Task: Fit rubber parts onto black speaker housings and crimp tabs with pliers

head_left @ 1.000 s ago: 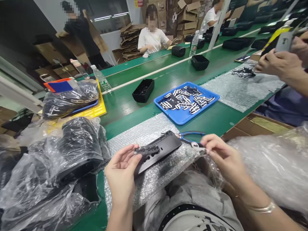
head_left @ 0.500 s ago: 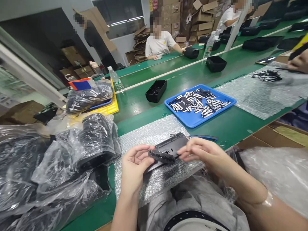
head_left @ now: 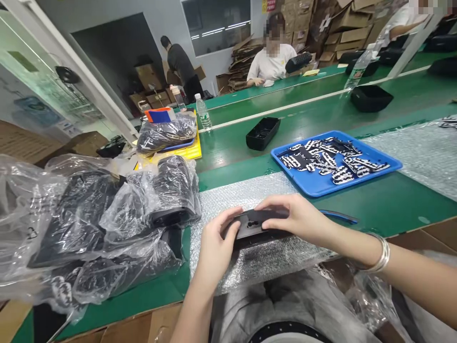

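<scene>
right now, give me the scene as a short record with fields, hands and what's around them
left hand: grips the left end of the black panel
right hand: grips the same panel farther right
panel detail: dark cutouts visible between the hands
under the hands: bubble wrap on a green table
beyond right hand: blue tray holding black-and-white pieces
beside right forearm: blue handle, partly hidden
left side: black parts in clear plastic
</scene>
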A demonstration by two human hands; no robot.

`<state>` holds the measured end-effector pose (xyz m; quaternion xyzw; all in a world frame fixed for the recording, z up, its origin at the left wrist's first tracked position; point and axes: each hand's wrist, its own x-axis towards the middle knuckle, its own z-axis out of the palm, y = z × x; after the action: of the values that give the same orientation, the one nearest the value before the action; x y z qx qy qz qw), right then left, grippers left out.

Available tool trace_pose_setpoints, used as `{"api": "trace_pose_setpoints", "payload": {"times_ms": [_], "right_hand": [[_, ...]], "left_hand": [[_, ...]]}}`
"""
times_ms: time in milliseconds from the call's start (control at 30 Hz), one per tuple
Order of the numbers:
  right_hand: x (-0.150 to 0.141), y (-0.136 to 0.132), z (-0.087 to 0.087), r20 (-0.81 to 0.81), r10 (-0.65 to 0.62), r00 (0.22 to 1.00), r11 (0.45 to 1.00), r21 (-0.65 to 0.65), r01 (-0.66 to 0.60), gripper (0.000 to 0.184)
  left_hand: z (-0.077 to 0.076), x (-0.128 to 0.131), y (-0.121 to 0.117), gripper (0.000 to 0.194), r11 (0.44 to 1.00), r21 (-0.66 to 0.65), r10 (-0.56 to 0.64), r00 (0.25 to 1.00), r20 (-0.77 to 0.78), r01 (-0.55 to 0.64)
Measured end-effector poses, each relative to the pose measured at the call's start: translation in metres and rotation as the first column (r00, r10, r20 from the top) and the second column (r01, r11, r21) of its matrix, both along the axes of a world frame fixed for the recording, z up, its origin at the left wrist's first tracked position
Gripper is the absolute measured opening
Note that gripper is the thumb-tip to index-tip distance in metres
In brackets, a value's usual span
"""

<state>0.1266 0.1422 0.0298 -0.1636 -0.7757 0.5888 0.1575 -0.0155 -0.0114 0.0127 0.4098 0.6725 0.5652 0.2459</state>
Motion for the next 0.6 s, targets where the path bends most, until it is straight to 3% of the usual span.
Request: {"api": "trace_pose_setpoints", "payload": {"times_ms": [67, 133, 333, 600], "right_hand": [[-0.006, 0.003, -0.002, -0.014, -0.016, 1.000, 0.975, 0.219, 0.018, 0.016], [-0.012, 0.006, -0.005, -0.015, -0.009, 1.000, 0.952, 0.306, 0.013, 0.016], [-0.018, 0.014, -0.015, 0.029, 0.000, 1.000, 0.955, 0.296, -0.008, 0.020], [-0.019, 0.016, -0.013, 0.051, 0.013, 0.999, 0.959, 0.283, -0.027, 0.020]], "left_hand": [[-0.002, -0.002, -0.001, 0.027, 1.000, -0.022, 0.015, 0.995, -0.095, -0.017], [-0.001, -0.003, 0.001, 0.029, 0.999, -0.036, 0.021, 0.989, -0.145, -0.026], [0.000, -0.008, 0.012, 0.032, 0.999, -0.033, 0.031, 0.990, -0.137, -0.036], [0.000, -0.010, 0.016, 0.033, 0.998, -0.059, 0.021, 0.983, -0.180, -0.032]]}}
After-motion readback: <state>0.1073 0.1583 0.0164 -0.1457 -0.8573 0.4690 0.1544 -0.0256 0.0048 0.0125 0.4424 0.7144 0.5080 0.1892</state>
